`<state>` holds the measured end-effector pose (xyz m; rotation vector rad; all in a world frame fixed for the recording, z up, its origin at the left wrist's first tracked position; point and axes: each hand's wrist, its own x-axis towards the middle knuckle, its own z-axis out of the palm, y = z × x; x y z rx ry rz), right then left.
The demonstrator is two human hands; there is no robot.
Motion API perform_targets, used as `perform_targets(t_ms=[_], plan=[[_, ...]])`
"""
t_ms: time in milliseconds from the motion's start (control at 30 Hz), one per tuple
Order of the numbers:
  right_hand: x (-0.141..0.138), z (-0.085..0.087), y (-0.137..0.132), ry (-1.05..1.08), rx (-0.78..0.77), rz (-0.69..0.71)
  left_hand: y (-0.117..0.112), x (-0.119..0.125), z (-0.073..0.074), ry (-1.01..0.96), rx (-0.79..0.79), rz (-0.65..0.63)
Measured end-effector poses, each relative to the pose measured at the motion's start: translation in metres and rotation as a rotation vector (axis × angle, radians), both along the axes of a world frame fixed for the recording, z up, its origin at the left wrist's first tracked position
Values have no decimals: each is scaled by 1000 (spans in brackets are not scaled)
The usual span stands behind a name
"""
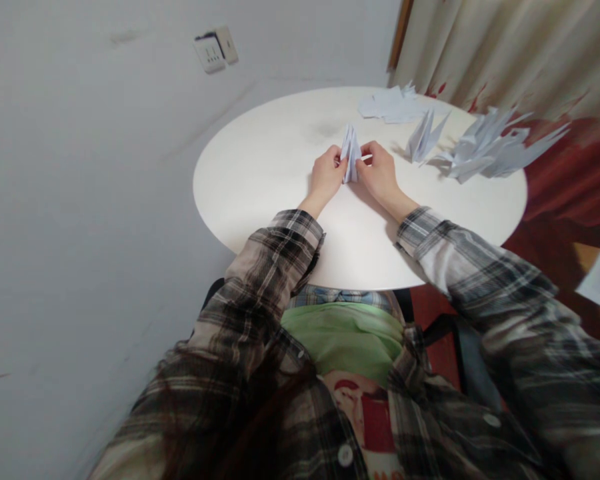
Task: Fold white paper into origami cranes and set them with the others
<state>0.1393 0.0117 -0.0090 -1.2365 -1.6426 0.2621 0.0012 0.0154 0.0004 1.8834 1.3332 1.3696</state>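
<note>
Your fingertips pinch a folded paper piece (351,153) from both sides just above the centre of the frame: your left hand (327,177) closes on its left flank, your right hand (380,173) on its right, both resting on the round white table (260,173). The piece is narrow, its long axis running up and down the frame and its pointed tip aimed at the top, away from you. Bare tabletop lies open to the left, out to the curved rim. To the right the room narrows: a standing folded shape (424,137) sits near your right hand, a heap of pointed folds (495,150) lies beyond it, and flat sheets (393,105) rest by the far edge.
</note>
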Motion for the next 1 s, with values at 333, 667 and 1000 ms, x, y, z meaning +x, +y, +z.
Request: perform_targets(t_ms=[333, 667, 1000], plan=[[0, 1, -1, 14, -14, 1, 2, -1, -2, 25, 22, 12], [0, -1, 1, -22, 12, 26, 5, -2, -5, 39, 23, 0], [-2, 4, -4, -8, -42, -1, 3, -2, -4, 17, 11, -4]])
